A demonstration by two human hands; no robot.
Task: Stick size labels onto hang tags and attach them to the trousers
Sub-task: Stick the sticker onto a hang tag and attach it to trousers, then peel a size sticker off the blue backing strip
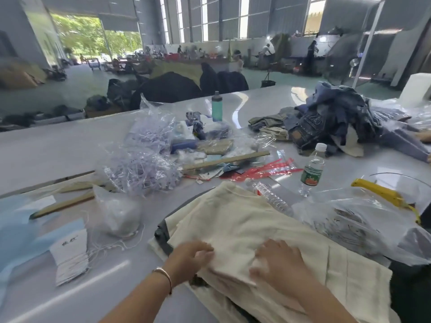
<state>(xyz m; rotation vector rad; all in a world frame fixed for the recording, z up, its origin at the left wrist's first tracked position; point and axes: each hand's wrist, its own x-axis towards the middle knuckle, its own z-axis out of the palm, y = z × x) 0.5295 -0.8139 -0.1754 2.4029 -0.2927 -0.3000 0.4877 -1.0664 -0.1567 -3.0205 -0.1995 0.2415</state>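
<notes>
Both hands are down on the folded cream cotton trousers point(245, 220), which lie in a stack at the near edge of the glossy white tabletop point(46, 145), right in front of the person. The left hand point(193, 252), a thin bracelet on its wrist, has its fingers point(205, 251) curled into a fold of the cream cloth, pinching it. The right hand point(277, 262) lies on top of the same cloth just beside it; its fingers are blurred, so whether they grip or only press, I cannot tell. Off to the left, well apart from the trousers, sits the stack of white paper hang tags point(70, 257) with loose white strings trailing toward a knotted clear plastic bag point(119, 215). Beyond that, a heap of clear plastic tag fasteners point(142, 166) spreads beside a long wooden ruler point(226, 159). To the right, a clear water bottle with a green label point(312, 169) stands upright, near a yellow-handled tool point(382, 192) lying on crumpled plastic. Farther back, a teal bottle point(217, 108) stands upright, and a pile of blue denim garments point(335, 117) lies far right.
</notes>
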